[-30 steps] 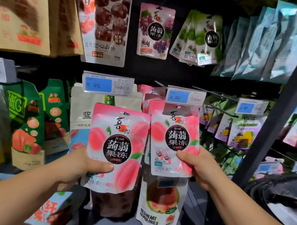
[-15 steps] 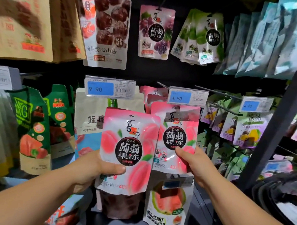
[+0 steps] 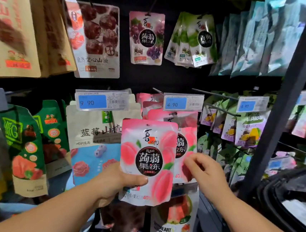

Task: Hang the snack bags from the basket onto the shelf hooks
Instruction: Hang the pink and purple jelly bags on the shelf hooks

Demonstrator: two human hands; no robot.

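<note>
Two pink peach-jelly pouches fill the middle of the shelf view. The left hand [image 3: 117, 181] grips the front pouch [image 3: 148, 153] at its lower left edge, thumb pressed across the printed face and the other fingers hidden behind the pack. This pouch stands upright above the thumb, and the small hole at its top is not on any hook. Its right edge overlaps the second pouch [image 3: 186, 129], which hangs just behind it, beyond the thumb and to the right, directly under the 4.90 price tag [image 3: 175, 104]. The right hand [image 3: 206, 172] has its fingers loosely curled around nothing. Its blurred fingertips lie in front of the second pouch's lower right corner, and whether they touch it cannot be told. Up past those fingertips, a thin hook rod [image 3: 157, 90] juts out beside the tag. Left of the left hand's knuckles hangs a cream-and-blue hawthorn bag [image 3: 94, 140] beneath a 9.90 price tag [image 3: 93, 102]. Below both sets of fingers hangs a dried guava bag [image 3: 174, 220]. Low and to the right of the right wrist sits the dark basket [image 3: 278, 188].
</note>
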